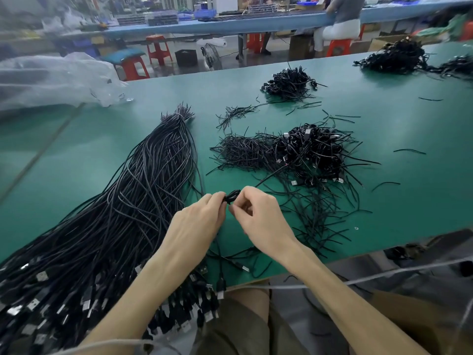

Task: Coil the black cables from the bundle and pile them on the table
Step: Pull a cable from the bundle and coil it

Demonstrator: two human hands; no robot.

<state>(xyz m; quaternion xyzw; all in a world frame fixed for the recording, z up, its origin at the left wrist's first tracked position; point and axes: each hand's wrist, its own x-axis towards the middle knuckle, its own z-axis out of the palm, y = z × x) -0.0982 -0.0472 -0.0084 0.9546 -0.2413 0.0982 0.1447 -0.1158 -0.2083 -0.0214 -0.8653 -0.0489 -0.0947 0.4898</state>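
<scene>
A long bundle of black cables [122, 208] lies on the left of the green table [107, 139], its USB plugs hanging over the near edge. My left hand [197, 221] and my right hand [258, 213] meet above the table's front middle. Both pinch one small black coiled cable [231, 196] between their fingertips. A loose end of it trails up and right toward the pile of coiled cables [314, 152]. Short black twist ties [243, 152] lie left of that pile and below it.
A smaller coiled pile [289, 84] sits farther back, and larger ones [396, 57] at the far right. Crumpled clear plastic [53, 80] covers the far left. Beyond the table stand red stools, a fan and a seated person at a blue bench.
</scene>
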